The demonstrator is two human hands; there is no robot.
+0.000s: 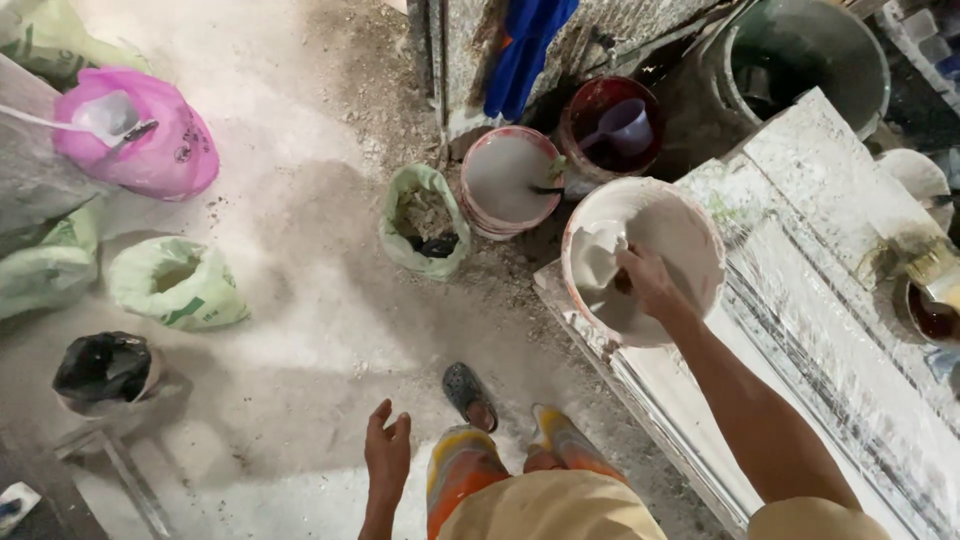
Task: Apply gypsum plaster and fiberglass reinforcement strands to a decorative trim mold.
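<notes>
Bucket (690, 225) of white paste (one of three) holds right hand (648, 283), grip unclear; left hand (387, 452) open.

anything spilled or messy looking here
Yes: pale powder coats the floor around the open sacks, and the workbench is crusted with dried white splatter. The right hand reaches into a bucket of white paste.

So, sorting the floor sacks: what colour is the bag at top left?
Pink bag, seen clearly in the head view.
</notes>
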